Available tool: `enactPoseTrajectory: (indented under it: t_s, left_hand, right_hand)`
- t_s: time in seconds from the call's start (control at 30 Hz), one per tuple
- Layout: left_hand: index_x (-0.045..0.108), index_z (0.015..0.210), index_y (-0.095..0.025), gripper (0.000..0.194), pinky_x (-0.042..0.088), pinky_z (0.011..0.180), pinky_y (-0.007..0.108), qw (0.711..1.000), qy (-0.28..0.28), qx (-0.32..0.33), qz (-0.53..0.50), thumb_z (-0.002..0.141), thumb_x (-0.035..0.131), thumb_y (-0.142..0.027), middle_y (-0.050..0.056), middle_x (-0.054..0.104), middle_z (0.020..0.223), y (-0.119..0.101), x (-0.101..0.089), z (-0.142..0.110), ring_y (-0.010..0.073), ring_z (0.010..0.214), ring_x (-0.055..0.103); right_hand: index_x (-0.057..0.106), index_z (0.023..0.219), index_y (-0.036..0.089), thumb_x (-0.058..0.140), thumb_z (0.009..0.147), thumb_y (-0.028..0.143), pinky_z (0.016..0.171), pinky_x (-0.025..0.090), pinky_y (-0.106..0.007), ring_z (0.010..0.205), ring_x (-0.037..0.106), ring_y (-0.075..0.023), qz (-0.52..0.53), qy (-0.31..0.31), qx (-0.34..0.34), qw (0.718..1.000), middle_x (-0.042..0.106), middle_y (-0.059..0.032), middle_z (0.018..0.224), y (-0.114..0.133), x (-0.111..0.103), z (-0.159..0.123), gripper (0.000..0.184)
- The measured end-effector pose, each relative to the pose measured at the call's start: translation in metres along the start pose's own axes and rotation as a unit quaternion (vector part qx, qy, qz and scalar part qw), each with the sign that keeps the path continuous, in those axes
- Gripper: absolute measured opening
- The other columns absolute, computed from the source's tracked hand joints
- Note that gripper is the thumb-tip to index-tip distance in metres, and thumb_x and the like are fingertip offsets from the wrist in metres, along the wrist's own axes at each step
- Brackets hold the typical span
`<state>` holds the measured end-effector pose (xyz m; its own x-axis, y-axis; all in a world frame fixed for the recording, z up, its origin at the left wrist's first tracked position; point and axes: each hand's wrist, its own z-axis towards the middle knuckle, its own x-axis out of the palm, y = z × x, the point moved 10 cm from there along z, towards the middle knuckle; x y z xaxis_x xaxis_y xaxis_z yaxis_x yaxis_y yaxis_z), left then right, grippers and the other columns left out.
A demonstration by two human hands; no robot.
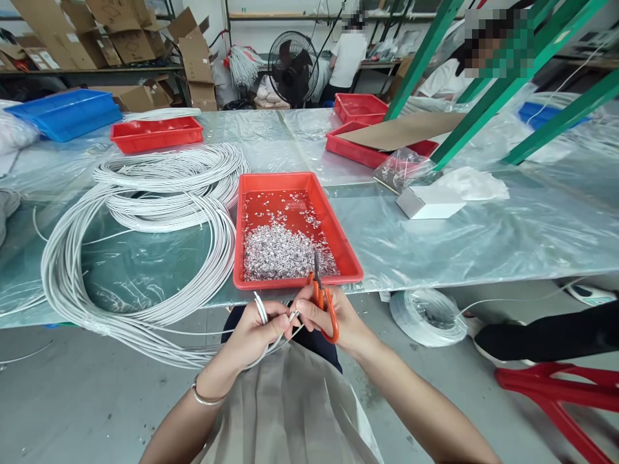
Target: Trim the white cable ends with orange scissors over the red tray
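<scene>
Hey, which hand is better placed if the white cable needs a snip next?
Likely the right hand: it holds the orange-handled scissors close by, while the left hand grips the white cable.

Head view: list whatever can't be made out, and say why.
All in the head view:
White cable: pinched stretch covered by the left hand and right hand.
Silvery bits: single shapes too small to tell.
Red tray at right: inside partly hidden by cardboard.
Red frame: cut off by the right edge.
</scene>
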<state>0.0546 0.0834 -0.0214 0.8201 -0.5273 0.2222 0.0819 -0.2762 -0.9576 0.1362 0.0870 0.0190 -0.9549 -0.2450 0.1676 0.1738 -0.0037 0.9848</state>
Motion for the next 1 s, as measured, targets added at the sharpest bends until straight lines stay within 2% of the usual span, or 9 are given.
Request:
enactPoseTrajectory:
  t_s: [0.07, 0.17, 0.27, 0.4, 0.57, 0.77, 1.0]
  left_hand:
    - [0.06, 0.067, -0.012, 0.04, 0.019, 0.041, 0.02, 1.0, -0.01, -0.012, -0.021, 0.072, 0.064, -0.051, -0.002, 0.049, 0.052, 0.004, 0.0, 0.001, 0.0046, 0.041, 0.026]
    - [0.06, 0.069, -0.013, 0.037, 0.023, 0.042, 0.02, 0.998, -0.054, 0.022, -0.018, 0.071, 0.065, -0.049, -0.003, 0.05, 0.052, -0.003, -0.005, 0.001, 0.0049, 0.042, 0.029]
    - [0.06, 0.066, -0.014, 0.028, 0.029, 0.047, 0.02, 0.99, -0.109, 0.081, 0.049, 0.072, 0.067, -0.04, -0.003, 0.049, 0.053, -0.017, -0.012, -0.003, 0.0073, 0.047, 0.036]
    - [0.062, 0.068, -0.014, 0.017, 0.031, 0.05, 0.021, 0.974, -0.146, 0.119, 0.127, 0.076, 0.063, -0.029, -0.003, 0.049, 0.054, -0.026, -0.015, -0.009, 0.0087, 0.051, 0.038]
    - [0.062, 0.068, -0.013, 0.016, 0.035, 0.052, 0.021, 0.983, -0.124, 0.099, 0.091, 0.075, 0.064, -0.027, -0.001, 0.055, 0.057, -0.021, -0.01, -0.006, 0.0096, 0.053, 0.043]
    - [0.062, 0.067, -0.013, 0.024, 0.035, 0.051, 0.021, 0.991, -0.104, 0.078, 0.043, 0.071, 0.069, -0.035, -0.001, 0.056, 0.056, -0.017, -0.008, -0.003, 0.0093, 0.052, 0.044]
    - [0.063, 0.066, -0.012, 0.032, 0.037, 0.055, 0.021, 0.995, -0.076, 0.058, -0.01, 0.068, 0.072, -0.044, 0.001, 0.061, 0.058, -0.011, -0.004, 0.0, 0.0106, 0.055, 0.05]
  right_hand:
    - [0.063, 0.063, 0.017, 0.069, 0.074, 0.039, 0.047, 0.038, -0.023, 0.047, 0.046, -0.0109, -0.042, -0.023, -0.023, 0.999, 0.053, 0.0023, 0.051, 0.006, -0.004, -0.001, 0.026]
    - [0.067, 0.071, 0.017, 0.078, 0.062, 0.039, 0.044, 0.037, -0.022, 0.045, 0.043, -0.0097, -0.054, -0.041, -0.009, 0.998, 0.052, 0.0036, 0.052, 0.0, -0.006, -0.001, 0.027]
    - [0.068, 0.068, 0.016, 0.08, 0.058, 0.04, 0.042, 0.037, -0.021, 0.044, 0.041, -0.0089, -0.033, -0.052, 0.009, 0.998, 0.05, 0.0042, 0.049, -0.005, -0.008, 0.0, 0.029]
    - [0.068, 0.061, 0.016, 0.08, 0.058, 0.037, 0.042, 0.034, -0.021, 0.044, 0.038, -0.0084, -0.026, -0.057, 0.002, 0.998, 0.05, 0.0031, 0.048, -0.003, -0.01, 0.001, 0.024]
    - [0.072, 0.064, 0.015, 0.078, 0.063, 0.033, 0.041, 0.028, -0.021, 0.045, 0.032, -0.008, -0.038, -0.01, -0.004, 0.999, 0.047, 0.0031, 0.048, 0.0, -0.006, 0.0, 0.019]
    - [0.073, 0.067, 0.014, 0.074, 0.068, 0.03, 0.04, 0.024, -0.02, 0.043, 0.029, -0.0061, -0.053, 0.022, -0.015, 0.998, 0.044, 0.0039, 0.048, 0.002, -0.004, -0.001, 0.016]
    - [0.073, 0.065, 0.013, 0.074, 0.067, 0.035, 0.036, 0.028, -0.019, 0.037, 0.034, -0.0057, -0.052, 0.025, -0.012, 0.998, 0.049, 0.0026, 0.045, 0.007, -0.001, 0.002, 0.022]
